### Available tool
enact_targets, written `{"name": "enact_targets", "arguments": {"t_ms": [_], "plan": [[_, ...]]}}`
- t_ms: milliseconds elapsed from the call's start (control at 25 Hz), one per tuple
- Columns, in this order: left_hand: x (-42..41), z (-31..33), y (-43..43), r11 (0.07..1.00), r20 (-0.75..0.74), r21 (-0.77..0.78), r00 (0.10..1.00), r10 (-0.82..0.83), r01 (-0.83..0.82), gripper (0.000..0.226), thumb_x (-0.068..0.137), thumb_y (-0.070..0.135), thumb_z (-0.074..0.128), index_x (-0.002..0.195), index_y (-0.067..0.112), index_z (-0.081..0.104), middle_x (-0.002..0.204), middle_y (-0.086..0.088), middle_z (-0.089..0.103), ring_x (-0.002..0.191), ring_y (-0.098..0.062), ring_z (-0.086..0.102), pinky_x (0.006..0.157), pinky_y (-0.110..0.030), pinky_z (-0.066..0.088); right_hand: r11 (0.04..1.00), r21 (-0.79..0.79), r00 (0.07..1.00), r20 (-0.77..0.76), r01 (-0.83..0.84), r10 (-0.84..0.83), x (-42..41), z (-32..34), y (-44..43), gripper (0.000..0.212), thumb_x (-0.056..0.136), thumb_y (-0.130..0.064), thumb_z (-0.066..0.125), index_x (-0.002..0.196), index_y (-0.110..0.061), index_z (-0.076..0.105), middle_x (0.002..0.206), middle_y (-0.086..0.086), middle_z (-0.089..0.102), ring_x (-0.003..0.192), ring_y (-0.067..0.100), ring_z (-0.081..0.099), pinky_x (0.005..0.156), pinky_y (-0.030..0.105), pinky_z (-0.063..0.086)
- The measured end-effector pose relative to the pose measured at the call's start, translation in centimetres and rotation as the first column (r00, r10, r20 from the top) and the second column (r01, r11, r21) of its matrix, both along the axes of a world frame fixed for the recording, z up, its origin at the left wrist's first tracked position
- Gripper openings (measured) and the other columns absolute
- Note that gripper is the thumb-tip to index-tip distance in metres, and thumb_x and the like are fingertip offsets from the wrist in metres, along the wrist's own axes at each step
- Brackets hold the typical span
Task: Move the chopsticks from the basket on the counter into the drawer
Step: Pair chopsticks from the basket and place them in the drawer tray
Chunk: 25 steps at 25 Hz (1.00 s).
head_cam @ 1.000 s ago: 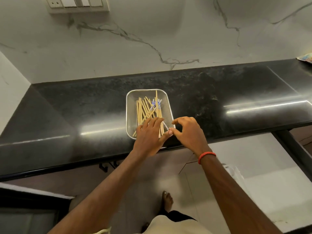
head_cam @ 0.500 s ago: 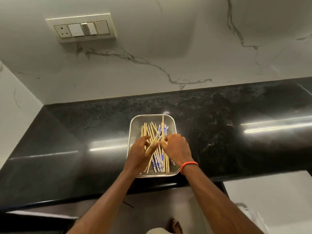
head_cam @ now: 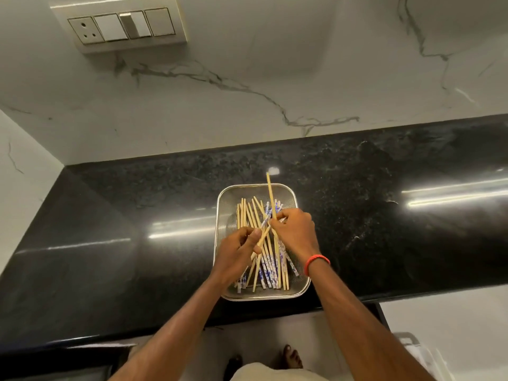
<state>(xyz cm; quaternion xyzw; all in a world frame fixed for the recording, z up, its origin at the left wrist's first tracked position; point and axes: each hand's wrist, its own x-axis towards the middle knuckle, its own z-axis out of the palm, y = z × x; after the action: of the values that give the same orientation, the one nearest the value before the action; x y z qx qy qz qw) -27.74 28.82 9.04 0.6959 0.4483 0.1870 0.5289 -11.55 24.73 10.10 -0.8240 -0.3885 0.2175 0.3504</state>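
A shallow steel mesh basket point(head_cam: 288, 189) sits at the front edge of the black counter point(head_cam: 110, 229). Several wooden chopsticks point(head_cam: 268, 268), some with blue-and-white patterned ends, lie in it lengthwise. My left hand point(head_cam: 237, 253) is over the basket's left half, thumb and fingers closed on a couple of chopsticks. My right hand point(head_cam: 295, 233), with a red band at the wrist, pinches one chopstick point(head_cam: 270, 192) whose far end sticks up past the basket's back rim. No drawer is in view.
A white marble wall rises behind the counter, with a switch plate point(head_cam: 121, 26) at the upper left. A side wall closes the counter's left end. Below the counter edge are pale floor, my feet and a white bag point(head_cam: 420, 353) at the lower right.
Both hands went from the basket's near rim into the pile and closed on chopsticks. One stick now lifts in my right hand. The camera tilted upward, revealing the switch plate.
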Motion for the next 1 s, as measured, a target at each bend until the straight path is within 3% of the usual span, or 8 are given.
{"name": "enact_targets", "arguments": {"t_ms": [80, 160, 320, 480, 600, 680, 840, 1000], "plan": [[0.3, 0.6, 0.1, 0.967, 0.079, -0.254, 0.996, 0.033, -0.012, 0.059, 0.09, 0.068, 0.041, 0.105, 0.019, 0.07, 0.088, -0.006, 0.078, 0.062, -0.012, 0.067, 0.054, -0.021, 0.051, 0.985, 0.168, 0.994, -0.095, -0.031, 0.047, -0.4, 1.5, -0.7, 0.009, 0.09, -0.031, 0.069, 0.09, -0.024, 0.076, 0.062, -0.009, 0.066, 0.054, 0.001, 0.06, 0.056, 0.018, 0.051], [0.4, 1.4, 0.4, 0.813, 0.167, -0.581, 0.983, 0.08, 0.032, 0.068, 0.095, 0.068, 0.036, 0.111, 0.012, 0.071, 0.101, -0.012, 0.079, 0.078, -0.022, 0.074, 0.061, -0.028, 0.057, 0.962, 0.24, 0.983, -0.102, -0.127, 0.155, -1.3, 2.5, -1.8, 0.011, 0.09, -0.031, 0.069, 0.099, -0.028, 0.075, 0.068, -0.007, 0.069, 0.061, 0.005, 0.064, 0.061, 0.019, 0.054], [0.1, 2.3, 0.7, 0.575, 0.286, -0.805, 0.945, 0.156, 0.149, 0.061, 0.099, 0.059, 0.043, 0.118, 0.009, 0.072, 0.105, -0.018, 0.077, 0.093, -0.033, 0.076, 0.071, -0.047, 0.064, 0.905, 0.119, 0.902, 0.21, -0.407, 0.378, -3.6, 2.5, -3.7, 0.027, 0.093, -0.02, 0.06, 0.118, -0.027, 0.07, 0.096, -0.005, 0.072, 0.091, 0.011, 0.058, 0.08, 0.029, 0.053], [-0.2, 2.5, 0.5, 0.606, 0.259, -0.794, 0.925, 0.279, 0.039, 0.038, 0.104, 0.032, 0.05, 0.124, 0.005, 0.067, 0.09, -0.014, 0.076, 0.073, -0.027, 0.074, 0.06, -0.04, 0.065, 0.862, 0.054, 0.834, 0.289, -0.504, 0.47, -3.5, 1.5, -3.8, 0.027, 0.088, -0.013, 0.059, 0.108, -0.024, 0.074, 0.103, -0.01, 0.072, 0.098, 0.005, 0.05, 0.087, 0.023, 0.046], [-0.9, 2.5, 0.4, 0.678, 0.255, -0.733, 0.901, 0.35, -0.056, 0.03, 0.105, 0.026, 0.048, 0.115, 0.006, 0.068, 0.09, -0.016, 0.077, 0.055, -0.02, 0.068, 0.04, -0.023, 0.054, 0.943, 0.21, 0.966, 0.044, -0.258, 0.255, -3.3, 0.8, -3.4, 0.021, 0.093, -0.016, 0.059, 0.101, -0.028, 0.075, 0.085, -0.017, 0.071, 0.079, 0.006, 0.063, 0.072, 0.017, 0.051], [-1.5, 2.4, 0.4, 0.722, 0.231, -0.679, 0.895, 0.383, -0.134, 0.029, 0.105, 0.027, 0.048, 0.111, 0.007, 0.069, 0.079, -0.01, 0.073, 0.043, -0.011, 0.056, 0.031, -0.016, 0.04, 0.984, 0.141, 0.992, -0.042, -0.112, 0.119, -3.1, 0.0, -2.3, 0.014, 0.094, -0.024, 0.062, 0.103, -0.027, 0.072, 0.078, -0.015, 0.068, 0.07, 0.006, 0.066, 0.064, 0.018, 0.053], [-2.6, 2.3, 0.5, 0.751, 0.221, -0.635, 0.89, 0.399, -0.179, 0.041, 0.105, 0.039, 0.044, 0.108, 0.008, 0.07, 0.065, 0.0, 0.062, 0.037, -0.004, 0.039, 0.03, -0.015, 0.029, 0.977, -0.11, 0.97, 0.145, -0.182, 0.197, -4.0, -1.4, 0.4, 0.026, 0.093, -0.039, 0.062, 0.117, -0.028, 0.064, 0.085, -0.005, 0.068, 0.076, 0.012, 0.066, 0.068, 0.026, 0.053], [-3.4, 2.9, 0.7, 0.773, 0.229, -0.604, 0.885, 0.404, -0.197, 0.043, 0.106, 0.037, 0.04, 0.11, 0.006, 0.07, 0.071, -0.005, 0.065, 0.043, -0.007, 0.046, 0.035, -0.016, 0.036, 0.968, -0.179, 0.942, 0.258, -0.174, 0.217, -4.6, -2.7, 1.6, 0.012, 0.092, -0.031, 0.063, 0.097, -0.021, 0.068, 0.091, -0.001, 0.068, 0.086, 0.017, 0.066, 0.075, 0.032, 0.056]]}}
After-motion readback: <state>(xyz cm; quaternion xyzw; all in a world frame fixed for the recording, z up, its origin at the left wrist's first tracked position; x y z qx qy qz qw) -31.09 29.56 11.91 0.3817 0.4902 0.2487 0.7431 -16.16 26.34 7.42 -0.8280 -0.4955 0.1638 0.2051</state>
